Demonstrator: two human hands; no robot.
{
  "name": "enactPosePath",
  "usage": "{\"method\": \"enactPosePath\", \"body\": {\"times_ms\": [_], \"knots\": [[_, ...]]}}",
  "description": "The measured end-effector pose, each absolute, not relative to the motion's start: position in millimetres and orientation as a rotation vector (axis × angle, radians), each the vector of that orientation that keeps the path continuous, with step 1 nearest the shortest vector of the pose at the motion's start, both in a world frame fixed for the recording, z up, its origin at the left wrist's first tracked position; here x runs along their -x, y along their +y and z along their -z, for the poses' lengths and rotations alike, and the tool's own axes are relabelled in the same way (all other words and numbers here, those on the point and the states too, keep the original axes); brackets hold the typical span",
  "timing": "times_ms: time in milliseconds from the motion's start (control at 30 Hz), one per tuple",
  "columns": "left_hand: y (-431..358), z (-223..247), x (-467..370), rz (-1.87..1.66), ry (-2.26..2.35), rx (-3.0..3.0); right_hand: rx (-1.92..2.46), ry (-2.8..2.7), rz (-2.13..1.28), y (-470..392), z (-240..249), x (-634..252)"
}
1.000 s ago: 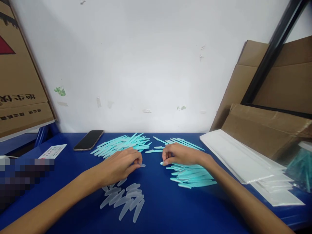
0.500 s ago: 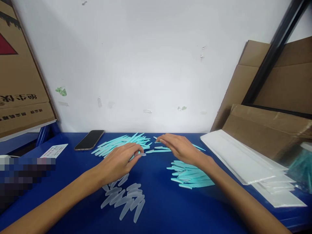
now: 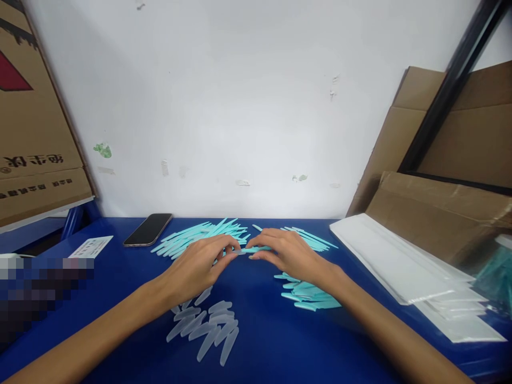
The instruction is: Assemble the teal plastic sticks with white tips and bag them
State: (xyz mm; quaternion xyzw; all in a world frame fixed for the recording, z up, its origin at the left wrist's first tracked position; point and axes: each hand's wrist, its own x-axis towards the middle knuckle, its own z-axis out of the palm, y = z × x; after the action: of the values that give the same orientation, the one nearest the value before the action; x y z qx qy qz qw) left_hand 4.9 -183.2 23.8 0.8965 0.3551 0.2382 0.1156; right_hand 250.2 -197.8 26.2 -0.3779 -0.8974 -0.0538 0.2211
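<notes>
Between finger and thumb, my left hand (image 3: 208,258) pinches a small clear cap (image 3: 241,252). Facing it, my right hand (image 3: 286,250) grips a turquoise stick (image 3: 258,249), whose tip meets the cap. Behind my left hand lies a pile of turquoise sticks (image 3: 188,237). More turquoise sticks (image 3: 314,239) lie beyond my right hand, and another turquoise pile (image 3: 312,296) is partly hidden under my right wrist. Several loose clear caps (image 3: 208,325) are spread on the blue table (image 3: 256,341) below my left hand.
A phone (image 3: 148,230) and a printed card (image 3: 92,247) lie at the left, near a cardboard box (image 3: 40,133). White flat sleeves (image 3: 400,261) are stacked at the right, before brown cardboard (image 3: 440,213). A clear bag with turquoise pieces (image 3: 498,272) sits at the right edge.
My right hand has closed on a turquoise stick and brought it left and slightly down to the cap. My left hand stays nearly in place with the cap.
</notes>
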Motion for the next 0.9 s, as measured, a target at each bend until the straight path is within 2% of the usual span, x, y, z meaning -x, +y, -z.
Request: {"method": "enactPosePath", "body": {"times_ms": [400, 700, 900], "knots": [[-186, -19, -10, -0.767, 0.863, -2.646, 0.856, -2.449, -0.107, -208, -22, -236], [-194, -26, -13, -0.842, 0.850, -2.576, 0.836, -2.430, -0.077, -209, -13, -231], [-190, -27, -12, -0.888, 0.854, -2.558, 0.933, -2.445, -0.003, -210, -28, -234]]}}
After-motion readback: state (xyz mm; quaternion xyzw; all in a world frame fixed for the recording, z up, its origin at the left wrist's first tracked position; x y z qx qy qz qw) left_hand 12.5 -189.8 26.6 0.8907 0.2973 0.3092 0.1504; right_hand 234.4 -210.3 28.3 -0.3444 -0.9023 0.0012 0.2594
